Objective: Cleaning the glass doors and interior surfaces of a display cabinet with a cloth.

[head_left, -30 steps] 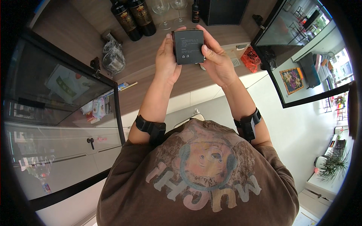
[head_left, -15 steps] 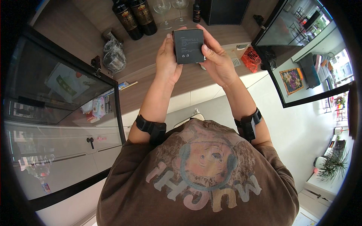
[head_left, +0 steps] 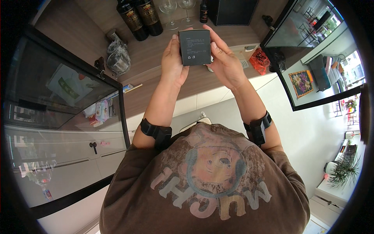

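Note:
A small dark grey box [head_left: 195, 47] with fine light print is held upright between my two hands, over the front of the wooden shelf. My left hand [head_left: 172, 64] is closed along its left side, with fingertips showing behind the top edge. On the other side, my right hand [head_left: 226, 64] holds the right edge, its thumb beside the edge and its forefinger reaching up past the top corner. The remaining right fingers are partly hidden behind the box.
Dark bottles [head_left: 140, 17], wine glasses [head_left: 168, 11] and a black case [head_left: 233, 11] stand at the back of the shelf [head_left: 156, 50]. A plastic-wrapped object [head_left: 118, 58] sits left, a red bag [head_left: 260, 61] right. Open glass doors [head_left: 123, 117] flank both sides.
My right thumb has slid off the front of the box toward its right edge. The box and my left hand stay almost where they were.

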{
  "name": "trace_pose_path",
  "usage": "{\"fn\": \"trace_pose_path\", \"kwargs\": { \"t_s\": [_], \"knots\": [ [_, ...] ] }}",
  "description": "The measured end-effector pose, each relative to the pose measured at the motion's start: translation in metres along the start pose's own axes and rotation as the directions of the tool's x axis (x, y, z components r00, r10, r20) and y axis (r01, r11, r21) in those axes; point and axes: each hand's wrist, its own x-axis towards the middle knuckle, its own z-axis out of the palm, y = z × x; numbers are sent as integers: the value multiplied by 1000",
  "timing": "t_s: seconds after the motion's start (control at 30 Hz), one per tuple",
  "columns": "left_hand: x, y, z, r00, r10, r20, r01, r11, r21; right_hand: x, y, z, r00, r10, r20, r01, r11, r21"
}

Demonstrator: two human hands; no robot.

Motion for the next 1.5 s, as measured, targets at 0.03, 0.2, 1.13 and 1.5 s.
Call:
{"fn": "trace_pose_path", "kwargs": {
  "t_s": [0.03, 0.2, 1.13, 1.5],
  "knots": [
    [0, 0, -1, 1000, 3, 1, -3, 1000, 0, 0, 0, 0, 1000, 1, 0, -1, 1000, 0],
    [1, 0, -2, 1000, 0, 11, 0, 1000, -19, 1, 1, 0, 1000, -5, 18, 6, 1000, -4],
    [0, 0, 1, 999, -1, -46, 0, 1000, -18, 4, 2, -3, 999, 22, 34, -21, 1000, -22],
    [4, -2, -2, 1000, 8, -26, -9, 1000, -24, 8, 2, -7, 999, 24, 42, -24, 1000, -3]
  ]
}}
